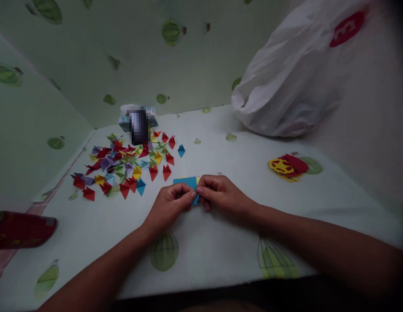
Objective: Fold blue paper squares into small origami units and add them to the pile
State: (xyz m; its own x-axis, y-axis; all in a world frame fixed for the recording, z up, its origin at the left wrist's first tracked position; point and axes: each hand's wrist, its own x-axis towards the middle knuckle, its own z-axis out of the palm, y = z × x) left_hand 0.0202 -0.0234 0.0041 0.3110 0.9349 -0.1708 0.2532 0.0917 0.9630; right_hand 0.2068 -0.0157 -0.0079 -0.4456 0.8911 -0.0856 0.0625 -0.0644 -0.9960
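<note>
Between the fingertips of my left hand (170, 201) and my right hand (222, 195) is a small piece of blue paper (195, 200). Both hands pinch it, thumbs on top and close together, so most of its shape is hidden. Just behind the fingers, a blue paper sheet (184, 180) shows with a yellow edge at its right; I cannot tell whether it is apart from the held piece. To the left lies a loose spread of small folded paper figures (125, 190) in red, yellow, blue, green and purple.
A dark phone-like object (139, 126), pixelated, leans against a tissue pack (124, 123) behind the figures. At right lie yellow and red paper cutouts (282, 166), below a large white plastic bag (286, 95). A dark red object (24, 229) sits at the left table edge.
</note>
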